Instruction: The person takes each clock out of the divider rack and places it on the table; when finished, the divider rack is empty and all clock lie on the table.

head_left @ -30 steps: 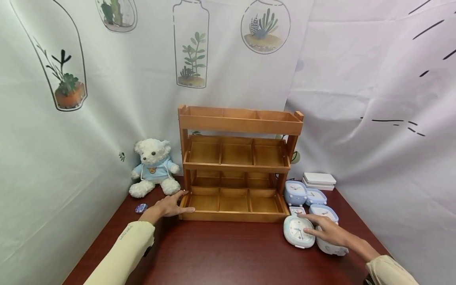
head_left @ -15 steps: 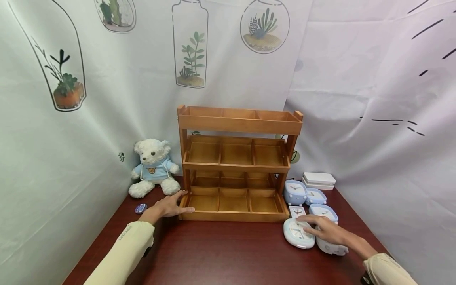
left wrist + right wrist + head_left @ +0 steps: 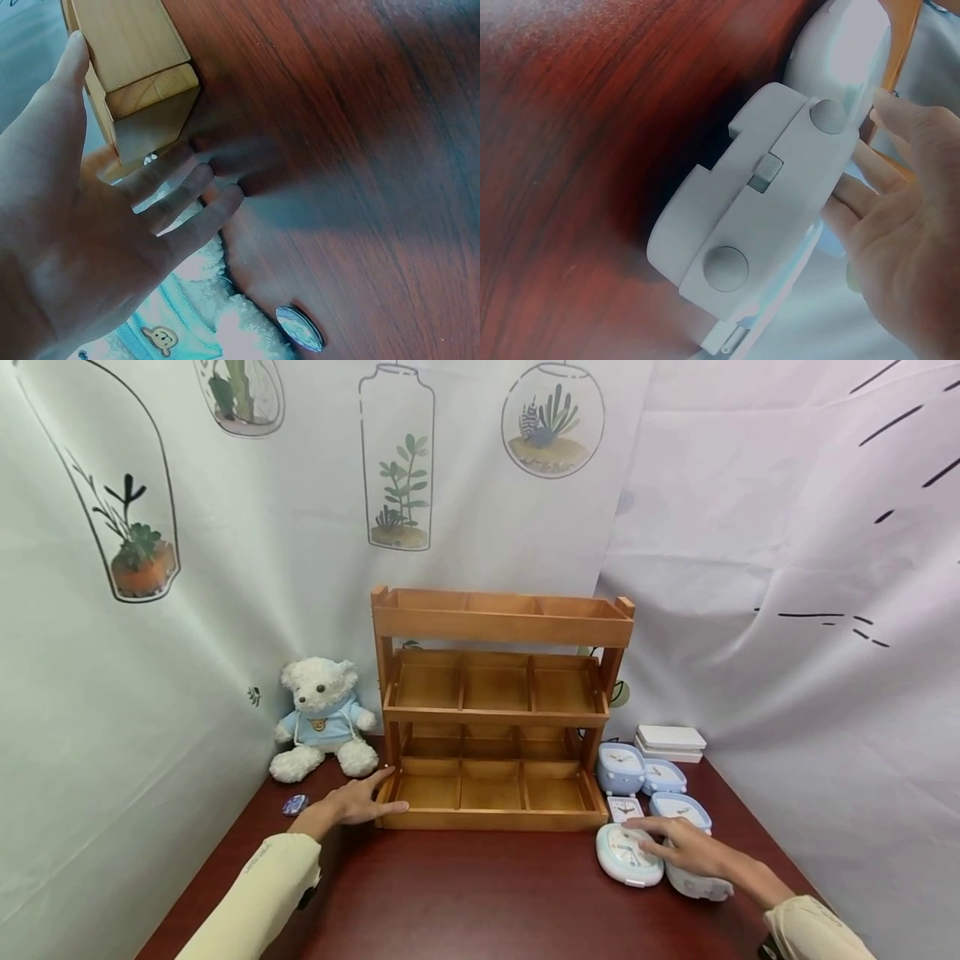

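A wooden tiered shelf with divided trays stands at the centre of the head view. My left hand rests at its lower left corner, thumb over the rim and fingers spread along the side. In the left wrist view, the outer fingers extend straight toward the tabletop. My right hand is over a pale round-cornered alarm clock, fingers reaching across its dial. Beneath that hand is a white clock, partly hidden; its back with two round knobs fills the right wrist view. Exact finger contact there is unclear.
Several blue and white clocks cluster right of the shelf, with a small square one in front. White boxes lie behind. At left sit a teddy bear and a small patterned disc. Fabric walls enclose the table.
The pale clock under my right fingers has slid slightly toward me, showing more of the small square clock. My left hand stays on the shelf corner. The head view has tilted up slightly.
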